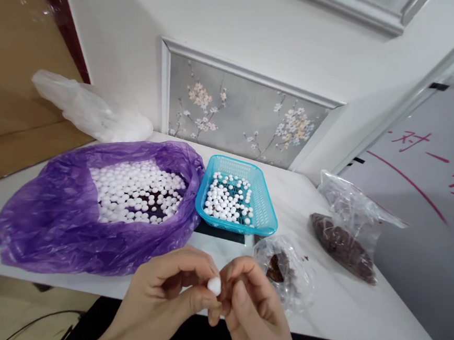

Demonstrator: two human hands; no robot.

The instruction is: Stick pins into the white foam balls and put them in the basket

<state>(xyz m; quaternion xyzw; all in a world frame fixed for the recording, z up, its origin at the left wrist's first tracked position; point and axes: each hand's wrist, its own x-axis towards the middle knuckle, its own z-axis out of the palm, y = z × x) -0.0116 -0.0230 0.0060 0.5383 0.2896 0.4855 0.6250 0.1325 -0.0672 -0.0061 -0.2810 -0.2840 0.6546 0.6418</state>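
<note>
My left hand [178, 292] pinches a small white ball [214, 286] between thumb and index finger, at the table's front edge. Right beside it, my right hand [250, 303] has its fingers curled together, close to the ball; whatever they hold is hidden. Beyond my hands stands a blue plastic basket [267, 207] with many white balls in it. A purple plastic bag [60, 235], open at the top, lies to the left with a large heap of white balls inside. To the right of the basket is a clear bag [297, 280] with brown material.
Another clear bag with dark brown contents [342, 247] lies at the right of the white table [392, 319]. A whitish plastic bag [93, 112] is at the back left, near cardboard [19, 59]. A whiteboard [424, 206] stands at the right, and a wall panel rises behind.
</note>
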